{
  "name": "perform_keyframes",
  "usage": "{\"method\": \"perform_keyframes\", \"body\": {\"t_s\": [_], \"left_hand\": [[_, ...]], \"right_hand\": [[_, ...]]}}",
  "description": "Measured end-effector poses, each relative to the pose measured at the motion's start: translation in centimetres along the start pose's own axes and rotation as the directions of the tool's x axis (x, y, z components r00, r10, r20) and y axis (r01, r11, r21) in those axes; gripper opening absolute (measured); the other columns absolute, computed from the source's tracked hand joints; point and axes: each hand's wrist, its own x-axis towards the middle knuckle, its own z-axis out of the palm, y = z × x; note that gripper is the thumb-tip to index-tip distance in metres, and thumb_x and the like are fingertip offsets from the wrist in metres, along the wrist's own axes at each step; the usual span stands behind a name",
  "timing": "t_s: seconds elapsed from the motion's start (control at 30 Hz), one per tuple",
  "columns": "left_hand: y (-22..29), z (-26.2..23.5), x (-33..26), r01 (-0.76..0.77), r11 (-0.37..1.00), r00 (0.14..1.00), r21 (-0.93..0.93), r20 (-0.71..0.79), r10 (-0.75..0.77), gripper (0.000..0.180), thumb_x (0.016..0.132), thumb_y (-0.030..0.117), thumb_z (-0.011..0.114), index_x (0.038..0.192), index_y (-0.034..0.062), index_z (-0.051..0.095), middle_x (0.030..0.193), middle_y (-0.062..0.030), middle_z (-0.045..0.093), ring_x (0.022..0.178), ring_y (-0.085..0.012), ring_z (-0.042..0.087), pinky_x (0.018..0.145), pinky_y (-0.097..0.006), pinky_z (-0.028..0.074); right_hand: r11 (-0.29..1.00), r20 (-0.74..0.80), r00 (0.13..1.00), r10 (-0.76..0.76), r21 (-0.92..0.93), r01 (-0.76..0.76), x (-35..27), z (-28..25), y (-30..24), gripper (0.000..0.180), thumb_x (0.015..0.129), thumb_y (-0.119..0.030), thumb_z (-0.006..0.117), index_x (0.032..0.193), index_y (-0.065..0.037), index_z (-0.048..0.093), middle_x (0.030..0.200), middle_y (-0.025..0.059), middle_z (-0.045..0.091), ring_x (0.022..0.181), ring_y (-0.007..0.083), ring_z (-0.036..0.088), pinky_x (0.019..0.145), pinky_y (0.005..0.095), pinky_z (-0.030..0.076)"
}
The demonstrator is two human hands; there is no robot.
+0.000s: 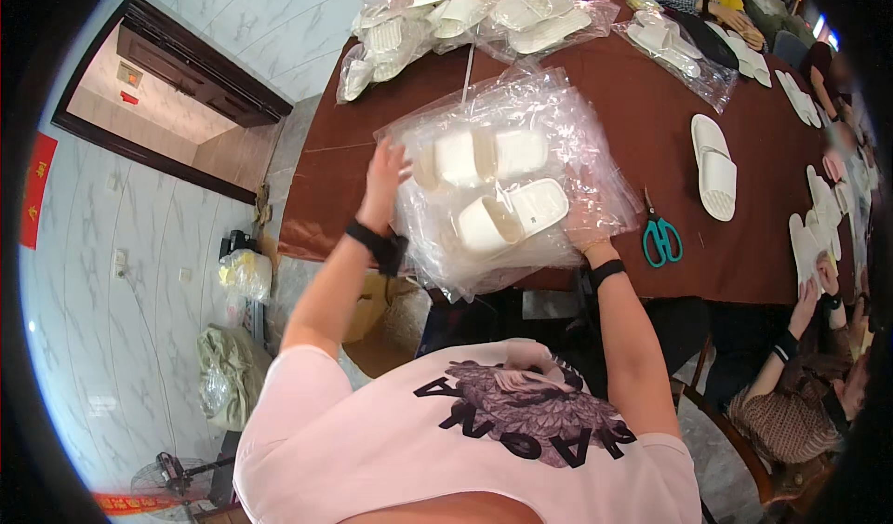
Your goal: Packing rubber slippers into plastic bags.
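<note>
In front of me, a pair of white slippers lies with clear plastic bags at the table's near edge. The near slipper is tilted, its toe end up to the right. Beside the left edge of the plastic is my left hand, its fingers apart and holding nothing. My right hand is at the right edge of the plastic and grips it; the film partly veils its fingers. Right of that hand, teal-handled scissors rest on the brown tablecloth.
Bagged white slippers are heaped along the far edge, with another bagged pair to their right. A loose white slipper lies past the scissors. At the right, other people handle slippers; a co-worker's hand is nearest. A cardboard box stands below the table's edge.
</note>
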Motion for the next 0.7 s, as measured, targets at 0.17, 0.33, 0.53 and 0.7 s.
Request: {"method": "perform_keyframes", "body": {"t_s": [0.17, 0.33, 0.53, 0.7], "left_hand": [[-6.3, 3.0, -7.3, -0.365, 0.686, 0.913, 0.629, 0.097, 0.397, 0.055, 0.099, 0.025, 0.047, 0.147, 0.0048, 0.029, 0.153, -0.0189, 0.024, 0.141, -0.0348, 0.024, 0.113, -0.044, 0.023], [-8.8, 4.2, -8.8, -0.221, 0.441, 0.931, 0.870, 0.054, 0.360, 0.061, 0.097, 0.029, 0.045, 0.150, 0.0114, 0.022, 0.156, -0.0152, 0.019, 0.143, -0.0351, 0.017, 0.114, -0.051, 0.017], [-9.0, 4.4, -8.6, -0.203, 0.437, 0.936, 0.876, 0.044, 0.348, 0.059, 0.097, 0.028, 0.045, 0.150, 0.0140, 0.023, 0.156, -0.0133, 0.020, 0.144, -0.0331, 0.018, 0.115, -0.051, 0.016], [-8.9, 4.4, -8.8, -0.203, 0.418, 0.942, 0.886, 0.059, 0.332, 0.058, 0.097, 0.026, 0.045, 0.150, 0.0143, 0.025, 0.156, -0.0131, 0.021, 0.144, -0.0312, 0.019, 0.115, -0.050, 0.015]], "right_hand": [[0.948, -0.007, 0.989, -0.151, -0.283, 0.142, 0.1, 2.5, 2.3, 0.056, 0.087, -0.041, 0.047, 0.141, -0.028, 0.044, 0.155, 0.0027, 0.027, 0.142, 0.0319, 0.023, 0.115, 0.0540, 0.013], [0.957, 0.136, 0.990, -0.034, -0.282, 0.071, 1.0, 2.4, 1.7, 0.055, 0.090, -0.045, 0.044, 0.142, -0.028, 0.043, 0.154, 0.0064, 0.029, 0.143, 0.0317, 0.021, 0.116, 0.0539, 0.011], [0.963, -0.008, 0.992, -0.122, -0.242, 0.116, 0.3, 2.3, 2.3, 0.069, 0.088, -0.037, 0.051, 0.146, -0.005, 0.033, 0.142, 0.0140, 0.045, 0.139, 0.0309, 0.029, 0.115, 0.0455, 0.018], [0.941, -0.084, 0.996, -0.017, 0.337, 0.044, -0.4, -0.4, 3.2, 0.039, 0.087, -0.021, 0.057, 0.124, -0.010, 0.060, 0.130, 0.0140, 0.056, 0.118, 0.0307, 0.055, 0.098, 0.0381, 0.043]]}}
